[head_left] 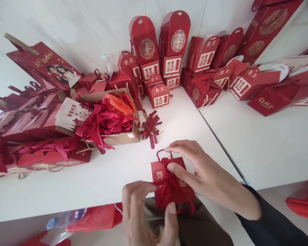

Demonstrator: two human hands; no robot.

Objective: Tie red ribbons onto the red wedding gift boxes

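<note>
A small red gift box (157, 168) with gold characters and a thin cord handle lies at the table's front edge, its lower end over my lap. Around it runs a dark red ribbon (166, 186), tied in a bow on the upper face. My right hand (199, 167) grips the box's upper right side, thumb on the ribbon and fingers stretched past the cord handle. Close to the bow's left and lower sides is my left hand (146, 213), its thumb and fingers apart. Whether its fingertips touch the ribbon I cannot tell.
Behind lies a small pile of dark red strips (151, 126). At left stands a cardboard box (125, 138) of loose ribbons, with rows of tied red boxes (53, 155) beyond. More boxes (157, 94) stand along the wall. A bottle (66, 218) lies below the tabletop.
</note>
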